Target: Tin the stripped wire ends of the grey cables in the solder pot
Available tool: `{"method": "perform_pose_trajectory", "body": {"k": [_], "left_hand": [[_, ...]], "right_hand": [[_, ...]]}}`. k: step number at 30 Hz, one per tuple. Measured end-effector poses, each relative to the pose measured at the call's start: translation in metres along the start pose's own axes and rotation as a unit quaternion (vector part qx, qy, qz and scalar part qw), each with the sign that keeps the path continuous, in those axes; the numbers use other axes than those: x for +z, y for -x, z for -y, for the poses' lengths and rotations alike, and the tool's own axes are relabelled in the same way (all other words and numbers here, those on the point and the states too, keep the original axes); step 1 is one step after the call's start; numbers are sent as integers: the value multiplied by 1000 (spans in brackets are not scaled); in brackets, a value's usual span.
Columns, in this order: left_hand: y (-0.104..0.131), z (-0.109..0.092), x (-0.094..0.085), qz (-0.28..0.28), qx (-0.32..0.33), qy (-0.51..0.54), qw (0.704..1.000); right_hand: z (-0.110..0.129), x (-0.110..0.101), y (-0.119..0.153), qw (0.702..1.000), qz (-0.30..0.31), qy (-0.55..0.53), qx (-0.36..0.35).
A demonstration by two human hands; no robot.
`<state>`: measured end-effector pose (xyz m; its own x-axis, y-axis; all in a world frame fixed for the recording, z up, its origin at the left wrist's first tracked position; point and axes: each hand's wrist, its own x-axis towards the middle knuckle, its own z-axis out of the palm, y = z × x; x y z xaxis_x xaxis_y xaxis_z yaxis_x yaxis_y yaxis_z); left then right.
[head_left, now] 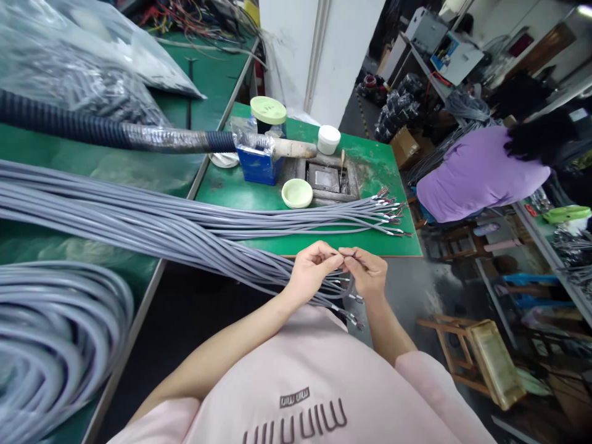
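Observation:
My left hand [315, 266] and my right hand [367, 271] meet in front of my chest, fingertips nearly touching. Both are closed in a pinch on the thin wire end of a grey cable [350, 287], which bends down below my right hand. The fingers mostly cover the wires. A bundle of grey cables [240, 259] runs from the left under my left hand, its stripped ends hanging near my shirt. A second bundle of grey cables [296, 219] lies across the green table, with red and dark wire ends [393, 213] at its right.
Behind the cables stand a solder pot [324, 179] in a grimy frame, a pale green dish [296, 193], a blue box [259, 165], a white tub [328, 139] and a ribbed hose [166, 139]. Coiled cable [65, 327] lies left. A person in purple [481, 172] sits at right.

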<state>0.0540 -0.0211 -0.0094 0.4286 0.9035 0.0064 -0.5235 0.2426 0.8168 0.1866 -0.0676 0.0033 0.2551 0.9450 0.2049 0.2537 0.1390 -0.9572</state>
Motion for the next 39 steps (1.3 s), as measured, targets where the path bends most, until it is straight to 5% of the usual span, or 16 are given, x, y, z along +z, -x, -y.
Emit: {"method": "perform_pose_trajectory", "body": {"k": [8,15,22,32,36,39], "left_hand": [[5,-3,-10,-41,63,-139,988],[8,2,-16,-61,15,-95,993],[12,11,-20,-12,-13,-82,997],[6,-20,-41,131,56,-335,931],[8,-24,-41,140,111,-394,902],[8,-31,-48,101,132,-391,905]], "right_hand": [[-2,-6,6,985,6,146,-94],[0,4,6,986,-17,116,-118],[4,5,2,980,0,118,-162],[12,0,-11,949,131,216,-189],[18,2,-15,944,159,225,-183],[21,-3,-22,946,157,232,-161]]}}
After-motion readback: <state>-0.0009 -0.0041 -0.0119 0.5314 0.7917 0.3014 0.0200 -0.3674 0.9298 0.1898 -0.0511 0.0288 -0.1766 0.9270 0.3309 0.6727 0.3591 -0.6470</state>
